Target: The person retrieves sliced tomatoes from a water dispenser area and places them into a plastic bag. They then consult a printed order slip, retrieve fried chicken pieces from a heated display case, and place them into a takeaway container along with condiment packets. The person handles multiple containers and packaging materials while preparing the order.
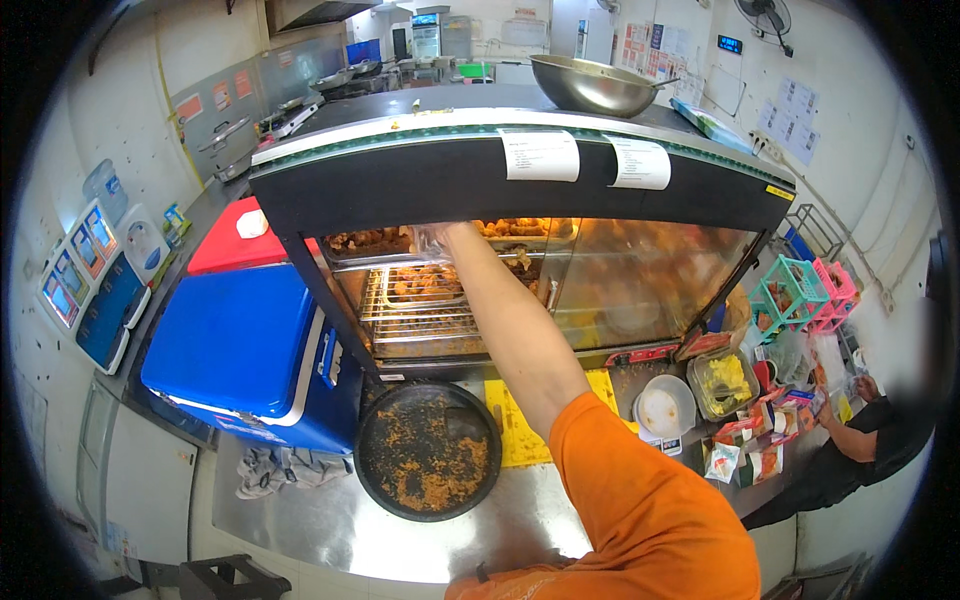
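Observation:
My right arm, in an orange sleeve, reaches up through the opened front of a glass-sided food warmer (pixel 500 195). At its end my right hand (pixel 434 241), apparently in a clear plastic glove, is just under the cabinet's upper frame. It is beside trays of brown fried food (pixel 370 241) on the upper shelf. Its fingers are too blurred and covered to tell whether they hold anything. Below it, a wire rack (pixel 415 315) carries more fried pieces. Golden fried food (pixel 515 228) lies to the hand's right. My left hand is out of view.
A black round pan (pixel 400 440) with crumbs and a yellow board (pixel 525 450) lie before the warmer. Blue cooler (pixel 225 340) stands left; a plastic tub of yellow food (pixel 724 382) is right. A metal wok (pixel 595 85) sits on top. Another person (pixel 860 440) stands far right.

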### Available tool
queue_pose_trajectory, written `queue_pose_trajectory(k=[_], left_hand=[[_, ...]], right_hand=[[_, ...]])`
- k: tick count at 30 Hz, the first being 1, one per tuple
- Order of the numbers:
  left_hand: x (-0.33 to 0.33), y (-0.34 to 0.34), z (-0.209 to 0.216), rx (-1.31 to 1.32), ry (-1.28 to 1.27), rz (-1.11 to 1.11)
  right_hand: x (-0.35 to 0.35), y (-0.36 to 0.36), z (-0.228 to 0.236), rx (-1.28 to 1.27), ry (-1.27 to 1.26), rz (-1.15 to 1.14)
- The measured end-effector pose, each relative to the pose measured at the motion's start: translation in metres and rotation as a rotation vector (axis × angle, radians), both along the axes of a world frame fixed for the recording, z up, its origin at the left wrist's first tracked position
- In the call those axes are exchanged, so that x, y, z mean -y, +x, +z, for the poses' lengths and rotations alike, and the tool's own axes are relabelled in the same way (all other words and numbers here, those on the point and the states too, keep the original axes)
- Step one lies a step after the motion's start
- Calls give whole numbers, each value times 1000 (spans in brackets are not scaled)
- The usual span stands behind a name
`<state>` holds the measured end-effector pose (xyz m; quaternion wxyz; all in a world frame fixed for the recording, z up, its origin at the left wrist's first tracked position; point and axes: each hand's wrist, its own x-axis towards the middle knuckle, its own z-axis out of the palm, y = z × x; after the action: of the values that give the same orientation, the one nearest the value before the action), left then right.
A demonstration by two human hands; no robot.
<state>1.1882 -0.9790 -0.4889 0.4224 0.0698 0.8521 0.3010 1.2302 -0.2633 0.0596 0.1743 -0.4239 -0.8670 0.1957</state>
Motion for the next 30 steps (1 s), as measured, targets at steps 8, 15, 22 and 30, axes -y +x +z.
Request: queue_pose_trajectory(k=[8,15,22,30], left_hand=[[51,31,-4,30,23,131],[135,104,-4,366,425,471],[157,132,-2,41,-75,314],[156,103,3,14,-97,242]], right_hand=[[-21,-23,-26,8,59,160],[-19,-56,-25,127,90,187],[-22,-24,-16,-148,-189,-50],[0,-12,-34,-910,-680,-225]])
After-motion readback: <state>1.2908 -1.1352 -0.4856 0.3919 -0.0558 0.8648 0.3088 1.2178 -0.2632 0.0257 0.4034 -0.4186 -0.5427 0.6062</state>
